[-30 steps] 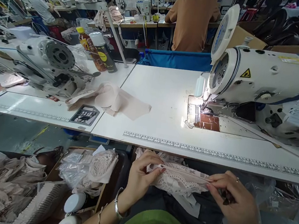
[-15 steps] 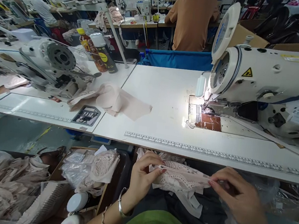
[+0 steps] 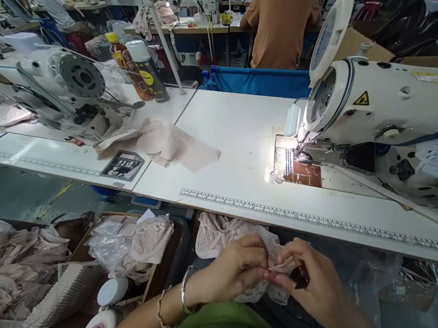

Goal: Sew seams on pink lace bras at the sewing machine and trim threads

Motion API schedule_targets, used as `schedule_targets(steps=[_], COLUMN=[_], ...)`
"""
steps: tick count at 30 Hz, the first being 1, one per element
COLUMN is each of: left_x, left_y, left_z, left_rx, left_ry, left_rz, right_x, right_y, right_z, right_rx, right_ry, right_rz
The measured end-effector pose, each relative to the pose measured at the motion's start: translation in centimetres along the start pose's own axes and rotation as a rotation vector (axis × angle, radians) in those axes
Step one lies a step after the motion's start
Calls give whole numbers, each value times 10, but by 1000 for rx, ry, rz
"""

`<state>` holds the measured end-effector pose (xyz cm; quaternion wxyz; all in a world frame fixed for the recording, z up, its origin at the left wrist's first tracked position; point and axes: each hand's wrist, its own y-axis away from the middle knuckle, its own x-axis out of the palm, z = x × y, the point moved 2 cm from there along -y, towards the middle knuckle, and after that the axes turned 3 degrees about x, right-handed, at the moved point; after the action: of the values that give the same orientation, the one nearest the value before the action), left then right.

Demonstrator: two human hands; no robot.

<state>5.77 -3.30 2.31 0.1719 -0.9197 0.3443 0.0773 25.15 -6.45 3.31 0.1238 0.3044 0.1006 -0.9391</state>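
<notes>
partly, 2 hands (image 3: 269,274) hide pinched lace garment (image 3: 233,237); fingertip contact unclear.

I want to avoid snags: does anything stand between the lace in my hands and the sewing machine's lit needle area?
Yes: the front edge of the white table, with its printed ruler. The left hand and right hand hold the lace below it; the lit needle area is beyond.

Tabletop (image 3: 235,134), far edge.
Yellow-capped bottle (image 3: 124,60) beside spray can (image 3: 147,71), near pole (image 3: 165,44); beyond, blue cloth (image 3: 260,81), brown-shirted person (image 3: 281,24).
</notes>
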Motion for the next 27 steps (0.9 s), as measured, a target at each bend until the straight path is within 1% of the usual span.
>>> schedule_targets(steps=[2,5,7,11,13,16,19,24,27], left_x=[-5,-10,-12,-14,-14,-13,-10,-9,-11], left_y=[-2,-4,-5,-5,-4,-3,0,-1,-5], left_z=[1,2,3,4,4,5,7,8,4], left_rx=[-28,-50,-64,-100,-127,-230,-312,-344,-357], left_ry=[40,81,92,116,178,335,415,427,376], left_rz=[-12,-27,-33,-32,-21,1,-5,10,-4], right_x=[-3,-6,-7,-12,-14,-14,-13,-11,-10], right_y=[4,6,4,-1,-2,-2,-2,-2,0], right_z=[-12,-23,-25,-25,-24,-23,-20,-15,-12], right_rx=[41,28,14,-11,1,73,141,175,200], right_ry=[-46,-78,-118,-244,-294,-374,-421,-439,-444], right_rz=[20,69,71,41,12,-15,-38,-84,-111])
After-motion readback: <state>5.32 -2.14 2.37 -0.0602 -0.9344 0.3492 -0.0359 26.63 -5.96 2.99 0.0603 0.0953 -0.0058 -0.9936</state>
